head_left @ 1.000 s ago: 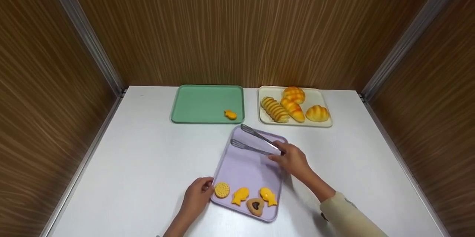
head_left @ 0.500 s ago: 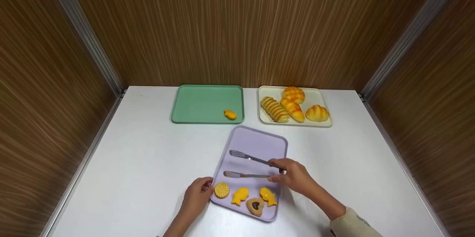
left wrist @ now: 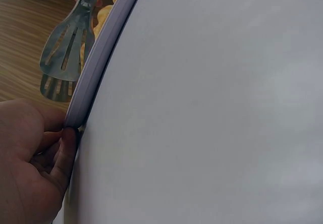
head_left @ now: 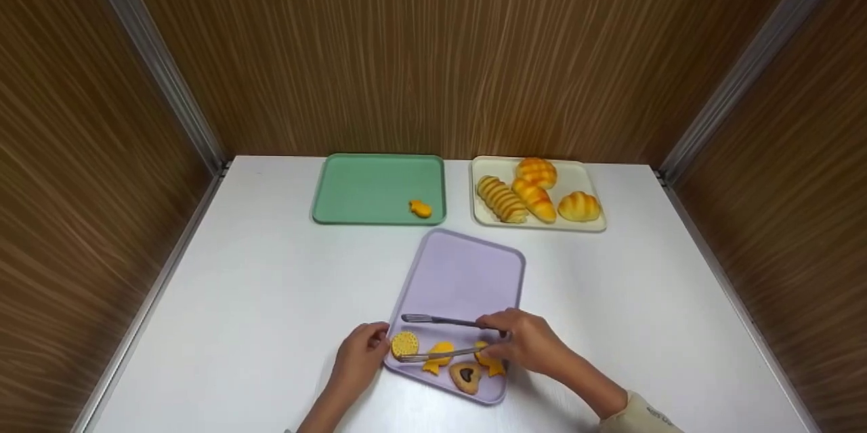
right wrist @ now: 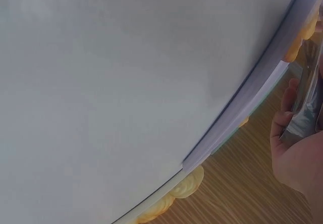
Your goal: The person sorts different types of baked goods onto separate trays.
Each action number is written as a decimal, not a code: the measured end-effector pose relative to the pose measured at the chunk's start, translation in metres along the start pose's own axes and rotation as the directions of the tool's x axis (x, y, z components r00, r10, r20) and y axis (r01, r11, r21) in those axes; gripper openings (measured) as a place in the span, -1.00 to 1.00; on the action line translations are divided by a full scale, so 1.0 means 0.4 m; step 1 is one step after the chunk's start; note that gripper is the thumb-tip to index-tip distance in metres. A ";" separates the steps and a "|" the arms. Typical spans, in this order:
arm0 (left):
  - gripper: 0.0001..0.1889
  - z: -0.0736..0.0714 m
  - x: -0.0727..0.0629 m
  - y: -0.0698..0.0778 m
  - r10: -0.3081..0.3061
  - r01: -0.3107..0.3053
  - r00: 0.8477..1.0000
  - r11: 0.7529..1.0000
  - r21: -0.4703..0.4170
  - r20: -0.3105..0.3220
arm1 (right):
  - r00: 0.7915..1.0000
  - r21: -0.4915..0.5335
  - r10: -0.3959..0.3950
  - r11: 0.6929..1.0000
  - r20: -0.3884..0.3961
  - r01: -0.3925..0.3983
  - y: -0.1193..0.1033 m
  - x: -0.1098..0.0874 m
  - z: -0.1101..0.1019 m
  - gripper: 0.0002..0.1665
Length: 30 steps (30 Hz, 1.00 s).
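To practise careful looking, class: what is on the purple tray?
On the purple tray are a round biscuit, two fish biscuits and a heart-marked biscuit. The tongs and right hand cover parts of the fish; anything directly beneath the hand cannot be seen.

4 bread pcs (head_left: 534, 200) are being held by cream tray (head_left: 572, 179), back R of wht tbl (head_left: 271, 270); tbl's being flanked by woodgrain panels (head_left: 433, 47), corners being edged w/ metal strips (head_left: 158, 60).

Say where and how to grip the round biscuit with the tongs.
Probably pinch the round biscuit by its near and far edges, bringing the tongs from the right: it lies flat, its left side hemmed by the purple tray's rim and the left hand.
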<state>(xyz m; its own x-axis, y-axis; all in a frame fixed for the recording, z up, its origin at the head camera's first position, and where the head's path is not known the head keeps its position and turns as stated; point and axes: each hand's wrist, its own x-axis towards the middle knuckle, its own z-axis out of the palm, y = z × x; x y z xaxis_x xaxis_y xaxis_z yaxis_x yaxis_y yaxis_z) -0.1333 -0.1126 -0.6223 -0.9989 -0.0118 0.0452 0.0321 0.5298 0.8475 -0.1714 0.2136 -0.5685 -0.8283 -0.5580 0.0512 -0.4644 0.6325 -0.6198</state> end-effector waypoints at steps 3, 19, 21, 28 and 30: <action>-0.72 0.000 -0.001 0.001 0.005 -0.005 1.000 1.000 -0.007 -0.002 | 1.000 -0.026 -0.022 0.999 -0.004 0.022 -0.006 -0.001 0.004 -0.48; -0.69 0.002 0.007 0.007 -0.089 0.088 0.995 0.996 0.015 0.045 | 0.998 -0.081 -0.001 0.997 -0.069 -0.005 -0.009 0.001 0.012 -0.59; -0.69 0.003 0.008 0.007 -0.096 0.096 0.995 0.995 0.016 0.041 | 0.997 -0.082 0.017 0.996 -0.071 -0.022 -0.008 0.002 0.010 -0.58; -0.70 0.002 0.006 0.006 -0.083 0.083 0.996 0.996 0.010 0.035 | 0.992 -0.125 0.013 0.992 -0.129 -0.029 0.001 0.001 0.010 -0.58; -0.70 0.003 0.005 0.004 -0.068 0.067 0.997 0.998 0.013 0.032 | 0.987 -0.144 0.011 0.989 -0.161 -0.035 0.004 0.000 0.010 -0.58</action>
<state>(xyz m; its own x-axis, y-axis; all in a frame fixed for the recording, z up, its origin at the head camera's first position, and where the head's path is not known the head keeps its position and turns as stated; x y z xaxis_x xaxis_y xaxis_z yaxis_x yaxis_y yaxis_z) -0.1354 -0.1108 -0.6215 -0.9994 -0.0202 -0.0294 -0.0357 0.5384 0.8420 -0.1709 0.2123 -0.5725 -0.8732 -0.4570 0.1694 -0.4755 0.7222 -0.5024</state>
